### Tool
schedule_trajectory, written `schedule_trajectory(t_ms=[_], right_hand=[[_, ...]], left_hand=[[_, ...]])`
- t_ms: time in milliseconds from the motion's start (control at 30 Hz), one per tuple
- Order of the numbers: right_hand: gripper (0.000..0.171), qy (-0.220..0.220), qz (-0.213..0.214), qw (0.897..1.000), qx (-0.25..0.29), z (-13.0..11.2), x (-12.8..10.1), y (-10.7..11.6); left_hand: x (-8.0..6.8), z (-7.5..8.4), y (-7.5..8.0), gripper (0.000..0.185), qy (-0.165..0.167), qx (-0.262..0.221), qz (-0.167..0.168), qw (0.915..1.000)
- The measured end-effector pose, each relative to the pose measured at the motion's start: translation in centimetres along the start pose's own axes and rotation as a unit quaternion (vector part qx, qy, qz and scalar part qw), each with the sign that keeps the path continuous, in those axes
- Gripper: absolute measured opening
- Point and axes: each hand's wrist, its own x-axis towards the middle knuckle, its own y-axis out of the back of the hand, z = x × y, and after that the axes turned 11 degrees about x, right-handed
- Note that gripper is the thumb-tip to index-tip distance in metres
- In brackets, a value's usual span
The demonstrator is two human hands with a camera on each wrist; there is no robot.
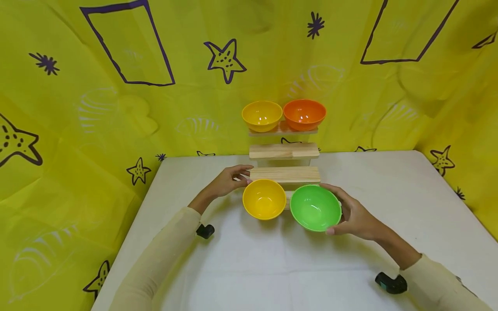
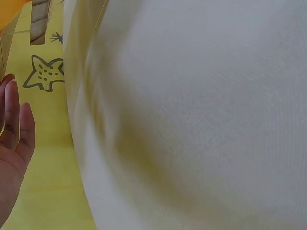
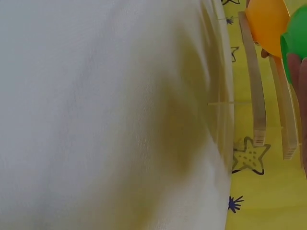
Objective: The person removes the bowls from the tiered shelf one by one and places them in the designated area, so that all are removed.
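Observation:
My right hand (image 1: 359, 218) holds a green bowl (image 1: 315, 208) by its right side, thumb at the near rim and fingers around the far side. In the right wrist view, only some fingers (image 3: 295, 72) show against the green bowl (image 3: 298, 33). Left of it, a yellow bowl (image 1: 264, 199) sits at the front of a stepped wooden stand (image 1: 285, 174). My left hand (image 1: 229, 179) is beside that bowl, fingers extended to the stand's left end and thumb tip right at the bowl's rim. The left wrist view shows this hand (image 2: 14, 143) with its fingers fairly straight.
On the stand's top step are another yellow bowl (image 1: 262, 116) and an orange bowl (image 1: 304, 115), side by side. The middle step (image 1: 284, 150) is bare wood. A white cloth (image 1: 241, 268) covers the table, and a yellow patterned curtain (image 1: 186, 103) hangs close behind.

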Motion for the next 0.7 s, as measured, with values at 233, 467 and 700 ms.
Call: schedule_trajectory(t_ms=[233,467,700], right_hand=[[0.103,-0.016,-0.048,0.998,0.029,-0.4,-0.4,-1.0],[0.103,0.000,-0.108,0.992,0.063,-0.3,-0.3,-2.2],[0.102,-0.027,-0.127,0.987,0.091,0.1,-0.4,-3.7]], left_hand=[[0.0,0.0,0.1,0.049,-0.006,0.001,-0.002,1.0000],[-0.8,2.2,0.7,0.050,0.002,0.007,-0.022,0.9997],[0.2,0.0,0.1,0.050,0.010,0.006,-0.017,0.9998]])
